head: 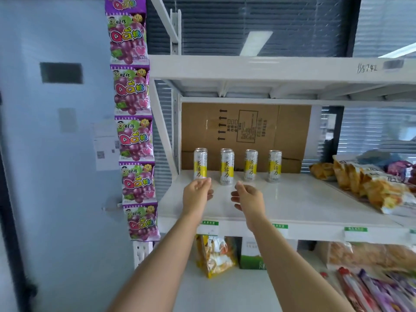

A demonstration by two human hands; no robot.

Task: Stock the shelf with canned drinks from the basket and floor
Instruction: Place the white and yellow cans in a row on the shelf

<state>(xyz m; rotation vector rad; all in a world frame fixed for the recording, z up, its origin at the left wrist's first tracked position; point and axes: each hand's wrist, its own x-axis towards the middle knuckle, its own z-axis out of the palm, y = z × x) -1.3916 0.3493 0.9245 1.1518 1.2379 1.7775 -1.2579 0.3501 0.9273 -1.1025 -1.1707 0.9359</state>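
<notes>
Several tall white-and-yellow drink cans (226, 166) stand upright in a row near the back of the white middle shelf (304, 199), in front of a cardboard box (245, 127). My left hand (197, 192) hovers just in front of the leftmost can (200, 163), fingers loosely curled, holding nothing. To its right, in front of the second can, my right hand (248, 195) is also empty with relaxed fingers. No basket or floor is in view.
Orange snack bags (364, 181) lie on the right of the same shelf. A strip of purple candy packets (135, 136) hangs along the left upright. The lower shelf holds a yellow snack bag (213, 255), a green box and wrapped snacks. Bare shelf lies in front of the cans.
</notes>
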